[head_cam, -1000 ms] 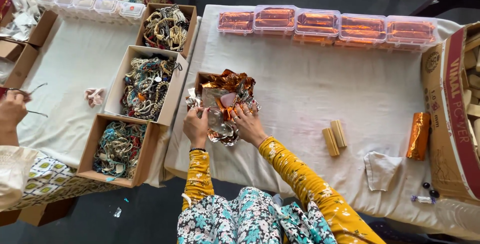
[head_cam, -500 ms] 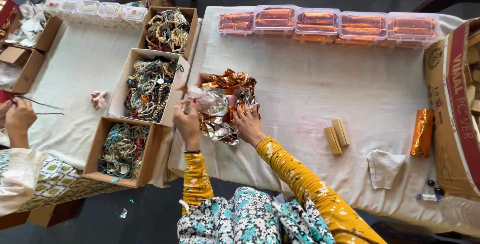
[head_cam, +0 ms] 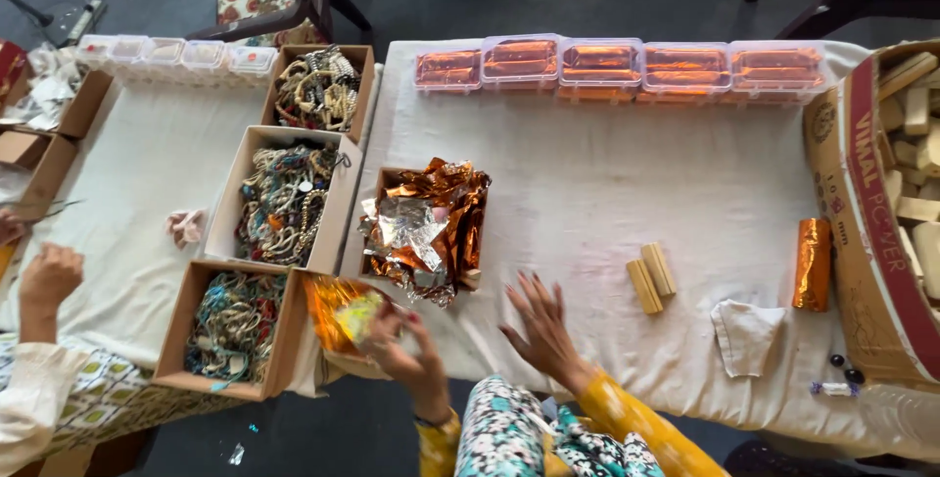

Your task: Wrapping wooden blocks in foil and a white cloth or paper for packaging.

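My left hand [head_cam: 406, 345] is near the table's front edge, holding an orange foil sheet [head_cam: 338, 310] that hangs over the left corner. My right hand [head_cam: 540, 325] hovers open above the white cloth, fingers spread, holding nothing. Behind both hands sits a small cardboard box [head_cam: 385, 178] heaped with crumpled orange and silver foil [head_cam: 426, 222]. To the right of my right hand lie two wooden blocks [head_cam: 652, 276] side by side. A foil-wrapped block [head_cam: 812, 263] stands further right.
Three cardboard boxes of beaded strings [head_cam: 284, 198] line the left. Clear plastic boxes with orange wrapped pieces [head_cam: 627, 68] run along the far edge. A large carton of wooden blocks [head_cam: 911, 144] is at right. Another person's hand [head_cam: 49, 276] works at far left. A folded cloth [head_cam: 746, 332] lies near the front.
Both hands left the foil heap and pulled back toward me. My left hand took an orange foil sheet out and down to the left; my right hand let go and opened.
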